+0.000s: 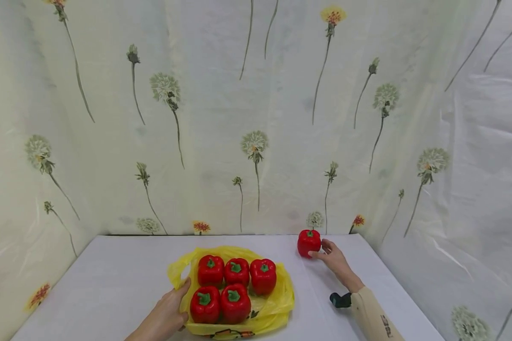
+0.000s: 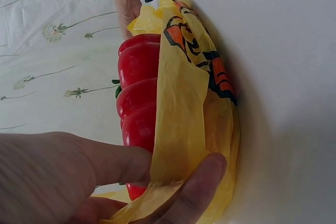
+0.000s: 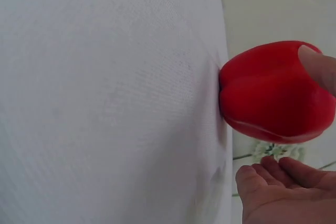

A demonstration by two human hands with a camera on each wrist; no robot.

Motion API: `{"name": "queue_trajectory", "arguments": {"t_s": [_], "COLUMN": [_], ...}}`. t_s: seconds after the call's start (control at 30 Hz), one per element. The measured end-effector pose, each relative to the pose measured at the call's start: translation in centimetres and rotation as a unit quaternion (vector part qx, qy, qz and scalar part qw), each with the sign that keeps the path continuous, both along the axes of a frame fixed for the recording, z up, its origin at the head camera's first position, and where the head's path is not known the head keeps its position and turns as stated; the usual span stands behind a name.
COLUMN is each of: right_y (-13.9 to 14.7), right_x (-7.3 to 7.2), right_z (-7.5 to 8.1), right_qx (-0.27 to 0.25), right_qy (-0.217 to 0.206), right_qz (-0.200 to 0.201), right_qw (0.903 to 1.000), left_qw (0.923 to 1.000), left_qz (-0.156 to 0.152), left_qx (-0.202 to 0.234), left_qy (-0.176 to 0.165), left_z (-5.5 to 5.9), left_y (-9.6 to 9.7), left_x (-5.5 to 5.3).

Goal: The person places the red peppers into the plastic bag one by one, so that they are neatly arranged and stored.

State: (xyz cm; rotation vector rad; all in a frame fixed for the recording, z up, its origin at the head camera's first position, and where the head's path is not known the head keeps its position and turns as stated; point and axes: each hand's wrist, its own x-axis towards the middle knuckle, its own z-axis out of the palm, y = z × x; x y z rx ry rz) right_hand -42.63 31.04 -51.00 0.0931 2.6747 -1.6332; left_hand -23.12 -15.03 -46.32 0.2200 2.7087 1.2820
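Note:
Several red bell peppers (image 1: 235,303) with green stems sit in two rows in an open yellow plastic bag (image 1: 284,303). My left hand (image 1: 167,307) pinches the bag's left edge between thumb and fingers; in the left wrist view the yellow film (image 2: 181,114) runs between them, beside the red peppers (image 2: 139,72). At the back right, a single red bell pepper (image 1: 309,243) stands upright on the table. My right hand (image 1: 336,263) is at its right side. In the right wrist view the thumb overlaps this pepper (image 3: 273,95), while the other fingers are spread apart from it.
A white-covered table (image 1: 123,279) holds everything. Behind it and at both sides hang pale sheets (image 1: 213,118) printed with dandelions. A dark strap piece (image 1: 340,300) sticks out from the right wrist beside the beige sleeve (image 1: 373,315).

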Motion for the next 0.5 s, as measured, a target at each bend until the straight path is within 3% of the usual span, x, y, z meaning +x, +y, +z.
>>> {"name": "queue_trajectory", "arguments": {"t_s": [0.5], "right_y": [-0.68], "right_x": [-0.76], "right_z": [-0.50], "right_qx": [0.009], "right_qy": [0.001], "right_qz": [-0.003], "right_qw": [1.0000], "left_qw": [1.0000], "left_qz": [-0.005], "left_qx": [0.004], "left_qy": [0.007], "left_z": [-0.25], "left_y": [-0.11], "left_x": [-0.09]}}
